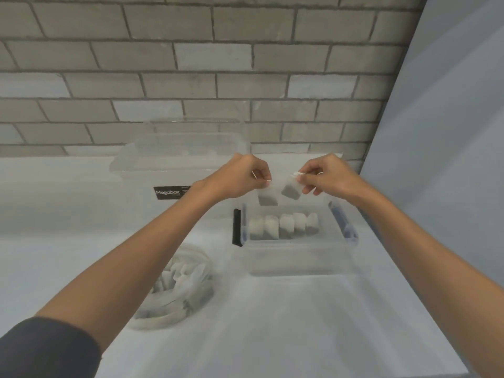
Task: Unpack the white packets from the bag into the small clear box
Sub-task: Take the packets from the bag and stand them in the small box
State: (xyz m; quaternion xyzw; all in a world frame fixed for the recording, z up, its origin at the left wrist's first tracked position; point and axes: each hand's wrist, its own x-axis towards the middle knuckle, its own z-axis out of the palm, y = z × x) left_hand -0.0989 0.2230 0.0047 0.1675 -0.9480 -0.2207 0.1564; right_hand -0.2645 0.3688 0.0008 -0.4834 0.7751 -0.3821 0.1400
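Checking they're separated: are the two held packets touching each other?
Apart. Head view shows a gap between the left packet, in the left hand, and the right packet, in the right hand.

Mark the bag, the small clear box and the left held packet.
bag (158, 318): head view, rolled rim.
small clear box (297, 259): head view, front wall.
left held packet (267, 199): head view, lower half.

Left hand (240, 177) and right hand (324, 174) side by side, one packet hanging under each: left packet (267, 197), right packet (291, 190), just apart. Small box (297, 261) directly below both hands, on the counter (272, 323); row of packets (285, 226) inside, running left to right. Bag (177, 285) below-left of left hand, nearer the person. Big box (169, 165) behind left hand, by the wall (191, 77).
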